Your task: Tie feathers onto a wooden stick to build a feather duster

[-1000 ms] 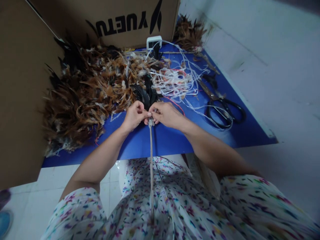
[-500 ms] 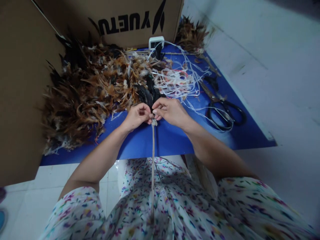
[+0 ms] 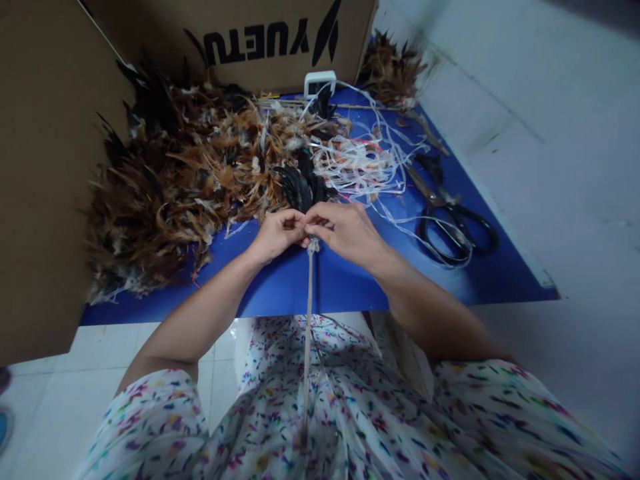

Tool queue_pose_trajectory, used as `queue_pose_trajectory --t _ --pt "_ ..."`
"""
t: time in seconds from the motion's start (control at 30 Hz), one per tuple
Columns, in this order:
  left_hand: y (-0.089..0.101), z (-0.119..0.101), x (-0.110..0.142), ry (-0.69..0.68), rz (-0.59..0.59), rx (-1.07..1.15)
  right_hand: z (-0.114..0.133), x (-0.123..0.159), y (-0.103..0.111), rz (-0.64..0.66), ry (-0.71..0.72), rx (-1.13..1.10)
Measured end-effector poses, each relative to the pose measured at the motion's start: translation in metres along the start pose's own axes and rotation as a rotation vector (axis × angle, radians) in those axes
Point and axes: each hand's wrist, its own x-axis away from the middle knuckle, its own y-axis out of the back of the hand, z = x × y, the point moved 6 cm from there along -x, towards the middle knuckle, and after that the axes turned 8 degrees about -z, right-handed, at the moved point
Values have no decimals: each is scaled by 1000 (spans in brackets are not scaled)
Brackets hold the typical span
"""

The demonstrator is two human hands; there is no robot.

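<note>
My left hand (image 3: 277,234) and my right hand (image 3: 345,231) meet fingertip to fingertip over the blue table (image 3: 350,283). Both are pinched on the base of a small bunch of black feathers (image 3: 300,187) at the top of a thin pale stick (image 3: 309,320). The stick runs down from my fingers to my lap. A white strand from the tangle of plastic string (image 3: 357,163) leads toward my right hand.
A big heap of brown and black feathers (image 3: 170,187) covers the table's left half. Black scissors (image 3: 455,223) lie to the right. A cardboard box (image 3: 270,40) stands behind, with a small white device (image 3: 320,83) before it. Cardboard wall at left.
Both hands stayed pinched on the feather bunch at the stick's top, with the right fingers shifting slightly around it. The view drifted a little to the right.
</note>
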Motion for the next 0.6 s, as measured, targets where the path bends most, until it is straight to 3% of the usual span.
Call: queue_pose_trajectory --t 0.13,0.3,0.6 --pt "-1 0 0 -29 11 3 3 2 -5 -4 40 -7" --pt "-1 1 1 -39 27 3 1 3 -5 -25 -48 -95" --pt "-3 -6 7 25 -31 -62 -1 2 2 -137 -126 -30"
